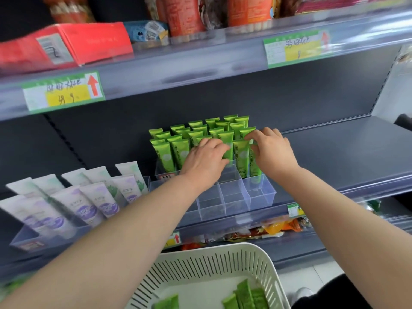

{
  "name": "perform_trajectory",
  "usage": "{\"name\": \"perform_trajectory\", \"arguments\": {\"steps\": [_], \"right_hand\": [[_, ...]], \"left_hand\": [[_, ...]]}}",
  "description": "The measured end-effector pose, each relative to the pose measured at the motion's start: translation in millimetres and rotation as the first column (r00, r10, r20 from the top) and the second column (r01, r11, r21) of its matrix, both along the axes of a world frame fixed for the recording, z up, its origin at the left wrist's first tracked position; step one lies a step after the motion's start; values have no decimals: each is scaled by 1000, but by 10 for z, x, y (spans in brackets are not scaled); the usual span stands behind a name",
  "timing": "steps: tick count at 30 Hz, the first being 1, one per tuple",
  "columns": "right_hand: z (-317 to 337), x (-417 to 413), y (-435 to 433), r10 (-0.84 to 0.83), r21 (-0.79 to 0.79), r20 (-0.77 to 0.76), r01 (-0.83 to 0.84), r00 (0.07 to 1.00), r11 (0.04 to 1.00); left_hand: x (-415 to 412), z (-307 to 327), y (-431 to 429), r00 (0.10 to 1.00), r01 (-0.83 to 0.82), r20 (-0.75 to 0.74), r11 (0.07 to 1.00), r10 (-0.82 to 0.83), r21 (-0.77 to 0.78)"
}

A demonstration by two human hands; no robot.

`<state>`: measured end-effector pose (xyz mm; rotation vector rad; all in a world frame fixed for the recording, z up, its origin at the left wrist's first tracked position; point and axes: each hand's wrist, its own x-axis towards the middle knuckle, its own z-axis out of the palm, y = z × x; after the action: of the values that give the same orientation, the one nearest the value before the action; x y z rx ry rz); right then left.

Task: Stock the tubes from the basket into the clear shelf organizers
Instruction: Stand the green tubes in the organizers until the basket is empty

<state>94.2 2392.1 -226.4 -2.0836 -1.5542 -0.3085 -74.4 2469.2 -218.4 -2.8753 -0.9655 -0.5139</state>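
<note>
L hand [204, 158] & R hand [270, 150] are reaching into the clear organizer [258, 197] on the shelf [334, 148]. L is curling round one green tube [227, 139]; R is pinching the neighbour tube [242, 161] near its top. Both are standing w/ long axis approx vertical, crimped ends up. Spare tubes [245, 293] are lying flat in the white basket [223, 262].

Keeping tubes [166, 157] upright in organizer's [258, 195] rear cells on shelf [334, 152], right of second organizer [24, 237]; lying loose in basket [200, 266] below, in front.
</note>
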Motion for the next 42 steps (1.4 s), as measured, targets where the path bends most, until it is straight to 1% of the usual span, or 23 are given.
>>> {"name": "perform_trajectory", "arguments": {"steps": [4,8,13,16,19,22,24,28,31,34,37,42], "right_hand": [[14,-187,-131,5,63,94,-11,996,998],[-179,-489,-351,69,71,99,-76,993,995],[-689,-952,-633,180,-12,50,-180,982,984],[-1045,-1186,-772,209,-118,30,-204,978,972],[-1378,-1372,-890,212,-233,-12,-208,977,950],[-1724,-1487,-1006,220,-390,-66,-228,973,892],[-1939,-1541,-1082,211,-498,-110,-238,971,834],[-2287,-1601,-1200,172,-701,-148,-226,974,677],[-2484,-1621,-1236,195,-809,-98,-193,976,555],[-2650,-1634,-1230,212,-846,-88,-185,973,500],[-2777,-1636,-1183,225,-858,-97,-196,970,475],[-2944,-1637,-1146,262,-900,-67,-172,963,400]], "left_hand": [[-146,-72,-132,1000,12,20,1000,-13,9],[-443,-256,-329,999,42,23,999,-42,-10],[-933,-614,-682,998,6,66,998,-2,-69],[-1243,-915,-862,999,-25,24,996,27,-85],[-1526,-1276,-1013,998,-65,-30,986,61,-154],[-1749,-1684,-1162,989,-123,-115,957,95,-261],[-1860,-1933,-1248,982,-161,-143,933,120,-322],[-2005,-2305,-1356,962,-242,-219,879,162,-412],[-2092,-2501,-1391,943,-288,-286,846,169,-449],[-2147,-2657,-1394,937,-294,-315,832,153,-471],[-2142,-2755,-1369,943,-302,-281,813,178,-498],[-2121,-2846,-1371,948,-305,-243,797,204,-521]]}}
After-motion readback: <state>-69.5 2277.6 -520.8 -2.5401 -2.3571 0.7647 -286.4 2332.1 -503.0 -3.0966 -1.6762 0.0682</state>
